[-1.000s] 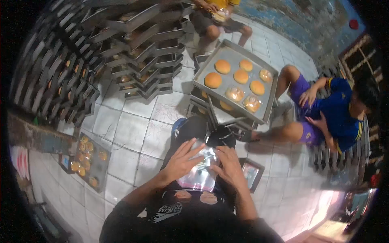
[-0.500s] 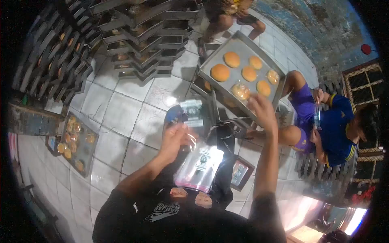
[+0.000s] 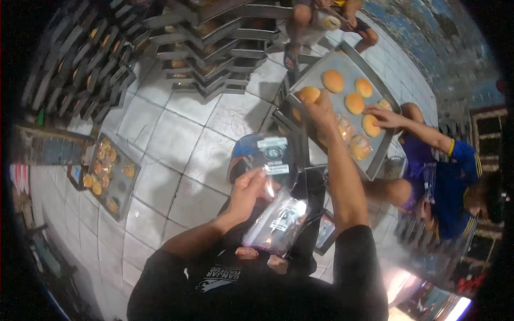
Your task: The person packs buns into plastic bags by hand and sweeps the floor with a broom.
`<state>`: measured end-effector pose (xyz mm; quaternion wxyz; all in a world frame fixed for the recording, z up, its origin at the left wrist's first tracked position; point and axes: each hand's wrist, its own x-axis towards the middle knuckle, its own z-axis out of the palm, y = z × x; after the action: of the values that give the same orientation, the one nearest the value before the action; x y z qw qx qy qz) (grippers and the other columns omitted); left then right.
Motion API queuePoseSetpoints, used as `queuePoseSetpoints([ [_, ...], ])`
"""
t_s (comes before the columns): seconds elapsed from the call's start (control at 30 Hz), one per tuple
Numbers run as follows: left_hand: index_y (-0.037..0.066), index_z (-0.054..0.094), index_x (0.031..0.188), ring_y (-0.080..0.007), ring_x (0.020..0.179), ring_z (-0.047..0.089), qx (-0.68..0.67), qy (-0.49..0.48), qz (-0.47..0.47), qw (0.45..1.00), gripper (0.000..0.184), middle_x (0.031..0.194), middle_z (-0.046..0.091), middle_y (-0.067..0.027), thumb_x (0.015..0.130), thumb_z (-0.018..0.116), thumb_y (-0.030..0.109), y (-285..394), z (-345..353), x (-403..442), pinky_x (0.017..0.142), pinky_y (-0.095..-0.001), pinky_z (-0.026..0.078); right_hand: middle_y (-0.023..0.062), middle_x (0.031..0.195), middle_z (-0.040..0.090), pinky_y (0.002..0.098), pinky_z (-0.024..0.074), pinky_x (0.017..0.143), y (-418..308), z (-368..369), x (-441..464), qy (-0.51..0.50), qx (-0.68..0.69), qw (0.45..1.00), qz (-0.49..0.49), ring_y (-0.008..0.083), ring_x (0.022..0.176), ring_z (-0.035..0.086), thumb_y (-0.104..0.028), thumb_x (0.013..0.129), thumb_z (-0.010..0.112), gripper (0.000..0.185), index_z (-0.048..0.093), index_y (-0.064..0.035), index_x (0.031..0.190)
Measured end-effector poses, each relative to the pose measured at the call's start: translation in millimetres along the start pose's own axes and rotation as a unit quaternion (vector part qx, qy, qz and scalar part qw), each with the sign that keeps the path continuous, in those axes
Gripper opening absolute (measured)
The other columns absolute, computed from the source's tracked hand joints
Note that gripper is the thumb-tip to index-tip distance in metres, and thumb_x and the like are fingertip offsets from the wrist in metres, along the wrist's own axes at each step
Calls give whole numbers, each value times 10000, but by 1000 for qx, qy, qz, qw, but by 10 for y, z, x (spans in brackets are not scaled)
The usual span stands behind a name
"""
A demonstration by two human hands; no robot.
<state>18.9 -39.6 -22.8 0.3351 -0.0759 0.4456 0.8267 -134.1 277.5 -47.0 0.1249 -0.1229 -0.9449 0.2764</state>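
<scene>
My left hand [image 3: 249, 193] pinches a clear printed plastic bag [image 3: 274, 153], which stands up from its fingers. Below it a stack of similar clear bags [image 3: 276, 227] lies on my lap. Over the left corner of a metal baking tray [image 3: 350, 58], my right hand [image 3: 321, 113] has its fingers closed on a golden bun [image 3: 309, 94]. Other bare buns sit on the tray, such as one bun [image 3: 333, 81] near the far side. Wrapped buns [image 3: 359, 147] lie along its near edge. A co-worker's hand [image 3: 383, 116] touches another bun [image 3: 370, 125].
At left on the tiled floor, a second tray [image 3: 120, 190] holds several wrapped buns. Zigzag stacks of trays [image 3: 214, 48] stand at the far left. One co-worker [image 3: 447, 176] sits at right, another person [image 3: 334, 21] beyond the tray. A framed item [image 3: 325, 231] lies beside my leg.
My right hand has moved from the tray's near side to the bun at its left corner. The co-worker's hand has reached onto the tray. My left hand still holds the bag.
</scene>
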Motion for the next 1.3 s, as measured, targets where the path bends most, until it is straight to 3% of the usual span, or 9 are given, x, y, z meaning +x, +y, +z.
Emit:
queuePoseSetpoints([
  [0.07, 19, 587, 1155, -220, 838, 722, -12, -27, -2, 1000, 249, 1019, 732, -166, 1057, 528, 240, -31, -92, 89, 750, -336, 580, 210, 1138, 657, 389, 485, 936, 113, -17, -49, -39, 247, 962, 113, 309, 1067, 641, -331, 789, 836, 652, 560, 36, 1252],
  [0.27, 24, 583, 1141, -306, 1108, 677, -195, 50, -1, 980, 239, 1207, 683, -184, 1001, 620, 215, 375, -136, 398, 883, -443, 582, 135, 1213, 636, 400, 513, 955, -1279, -1036, -1316, -5, 432, 897, 89, 259, 1137, 618, -201, 834, 796, 600, 522, 29, 1316],
  [0.33, 27, 592, 1133, -303, 1097, 678, -192, 52, -24, 980, 250, 1200, 684, -177, 985, 647, 221, 319, -182, 632, 880, -436, 579, 154, 1226, 635, 403, 488, 1013, -1593, -918, -2029, 14, 346, 938, 22, 287, 1168, 616, -177, 794, 828, 570, 561, 28, 1254],
  [0.4, 30, 599, 1144, -286, 1058, 680, -166, 71, -73, 981, 320, 1146, 692, -160, 938, 723, 241, 336, -36, 666, 865, -426, 569, 207, 1203, 622, 407, 499, 983, -1580, -746, -2405, 43, 190, 944, -268, 359, 1140, 626, -48, 788, 788, 459, 580, -10, 1196],
  [0.67, 117, 637, 1149, -203, 1091, 661, -113, -79, -153, 979, 340, 1207, 675, -69, 985, 597, 412, 204, 636, 70, 916, -412, 543, 143, 1152, 632, 550, 433, 1063, -1424, -880, -2617, 149, -38, 964, -218, 343, 1119, 624, 7, 761, 728, 342, 577, -65, 1059],
  [0.87, 66, 618, 1246, -248, 1110, 650, -220, -113, -151, 957, 379, 1201, 677, -106, 1000, 570, 350, 254, 72, 192, 1006, -399, 499, 225, 1372, 580, 571, 330, 1148, -1671, -294, -2759, 23, 102, 976, -191, 384, 1338, 517, -21, 768, 723, 663, 523, 1, 1400],
  [0.97, 42, 556, 1326, -225, 1187, 612, -91, -64, 33, 993, 383, 1323, 615, -89, 1019, 565, 271, 52, 409, -189, 1024, -368, 478, 219, 1360, 587, 553, 288, 1178, -1677, -343, -2593, 81, -36, 977, -196, 354, 1331, 527, -44, 856, 649, 497, 556, 1, 1342],
  [1.2, 141, 457, 1398, -179, 1171, 579, -254, -117, 15, 960, 474, 1286, 584, -42, 985, 634, 290, 162, 510, 121, 1014, -353, 460, 193, 1297, 615, 571, 299, 1161, -1569, -513, -2356, 31, -36, 977, -209, 374, 1242, 565, -81, 895, 599, 390, 575, 8, 1274],
  [1.3, 112, 521, 1317, -238, 1187, 576, -146, 17, 101, 984, 402, 1284, 600, -79, 1046, 495, 407, 67, 790, 45, 1045, -403, 467, 172, 1218, 638, 575, 311, 1148, -1614, -780, -2259, -3, 2, 978, -208, 354, 1217, 581, -97, 915, 616, 371, 585, -47, 1282],
])
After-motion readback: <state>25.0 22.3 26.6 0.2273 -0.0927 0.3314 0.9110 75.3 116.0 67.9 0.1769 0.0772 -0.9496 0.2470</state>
